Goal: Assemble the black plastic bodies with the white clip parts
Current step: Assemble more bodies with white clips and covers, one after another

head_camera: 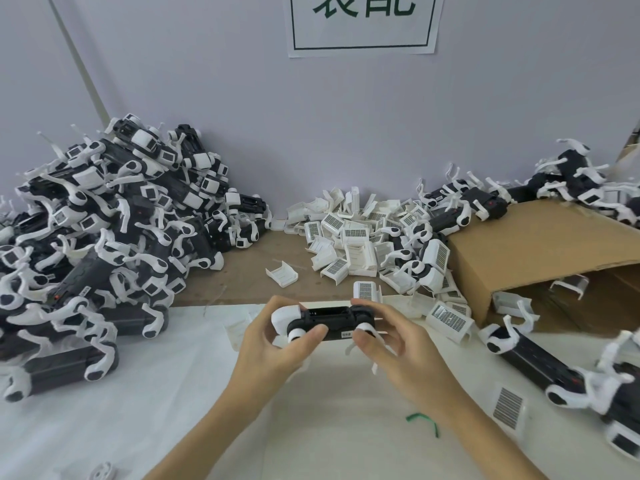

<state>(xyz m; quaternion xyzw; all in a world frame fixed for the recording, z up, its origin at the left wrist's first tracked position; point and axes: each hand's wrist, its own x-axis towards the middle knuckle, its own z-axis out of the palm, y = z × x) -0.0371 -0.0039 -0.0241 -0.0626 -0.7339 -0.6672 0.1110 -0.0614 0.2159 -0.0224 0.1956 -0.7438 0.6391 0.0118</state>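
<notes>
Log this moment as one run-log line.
left hand: grips black body | right hand: grips its other end | held above white sheet | white clip parts: heaped behind | assembled pile: left

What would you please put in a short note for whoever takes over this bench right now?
Left hand and right hand each grip one end of a black body above the white sheet.
Loose white clip parts lie heaped centre back.
Done: a large pile of units on the left, white parts fitted.
Left: the held unit, plus more black bodies on the right by the cardboard box. How far these are finished is unclear.
</notes>
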